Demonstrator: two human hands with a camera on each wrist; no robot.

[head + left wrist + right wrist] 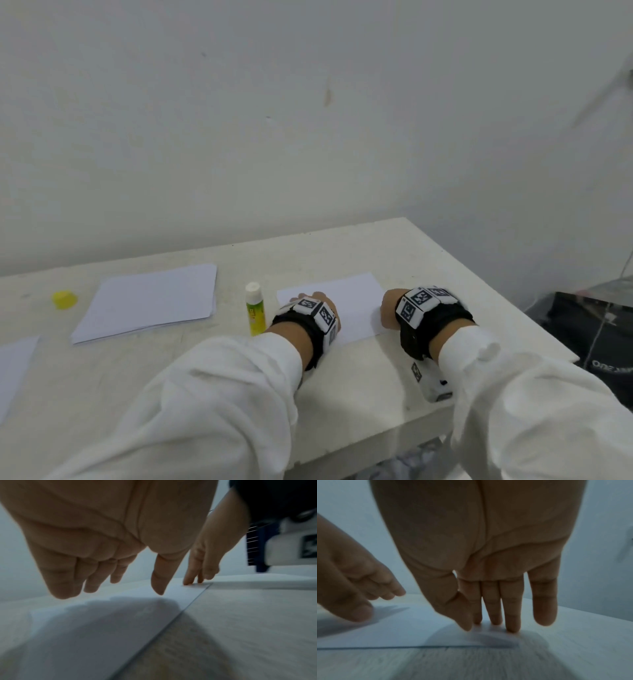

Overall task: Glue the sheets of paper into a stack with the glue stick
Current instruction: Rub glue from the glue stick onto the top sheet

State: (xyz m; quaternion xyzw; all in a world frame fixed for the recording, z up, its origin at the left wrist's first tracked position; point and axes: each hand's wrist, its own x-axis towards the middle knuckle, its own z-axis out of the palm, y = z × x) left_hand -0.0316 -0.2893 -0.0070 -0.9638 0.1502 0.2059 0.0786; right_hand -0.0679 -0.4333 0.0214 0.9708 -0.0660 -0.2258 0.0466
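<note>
With both my left hand (310,303) and right hand (388,308) flat, fingers straight, on the single white paper sheet (356,301) right of the uncapped green glue stick (255,308), I reckon uneven pressing could skew or crease it.
</note>
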